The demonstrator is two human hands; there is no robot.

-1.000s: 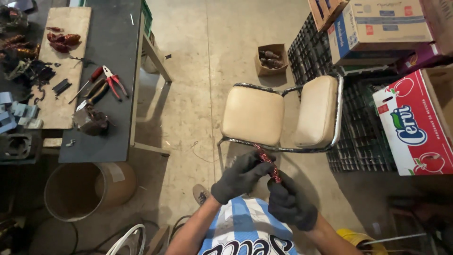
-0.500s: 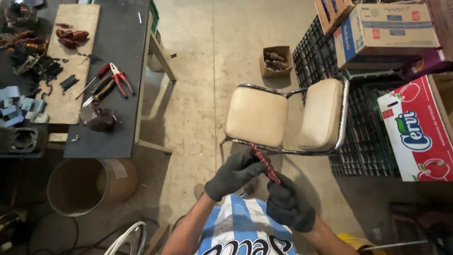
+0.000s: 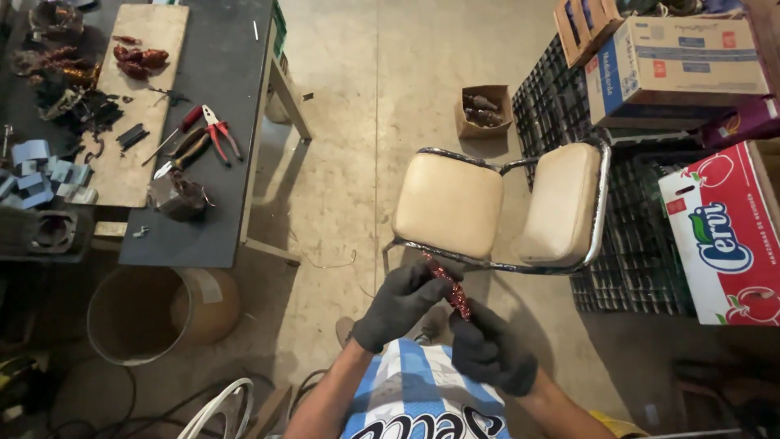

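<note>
gloved fingers [image 3: 426,278] of the left hand [image 3: 400,305] curl tight around the upper end of a thin reddish coil bundle [image 3: 449,286], and the right hand [image 3: 491,355], also in a dark glove, closes on its lower end, so the piece hangs between both fists above the floor, just in front of the person's striped shirt [image 3: 414,390].

starting from the left: the dark workbench [image 3: 203,122] carries a wooden board [image 3: 142,97] with reddish-brown wire scraps, red-handled pliers [image 3: 218,130] and a small metal block [image 3: 175,195]. they lie well apart from the hands, so any cutting or gripping tool would need a reach across, and the bundle could slip from a one-handed hold during it. below the bench stands a round cardboard drum [image 3: 154,313].

in the middle, the bundle looks springy and thin; a twist applied unevenly could make strands fan out or snap, and thick gloves dull the feel for that. if it drops, it lands on dusty concrete near the shoe, where loose wire already lies.

further right, a cream padded chair [image 3: 455,203] with a chrome frame sits just beyond the hands; the bundle's top end is close to the frame rail and could snag on it. a small open box [image 3: 483,110] rests on the floor behind, then black crates [image 3: 634,244] and stacked cartons [image 3: 674,65] at the far right, out of reach.
</note>
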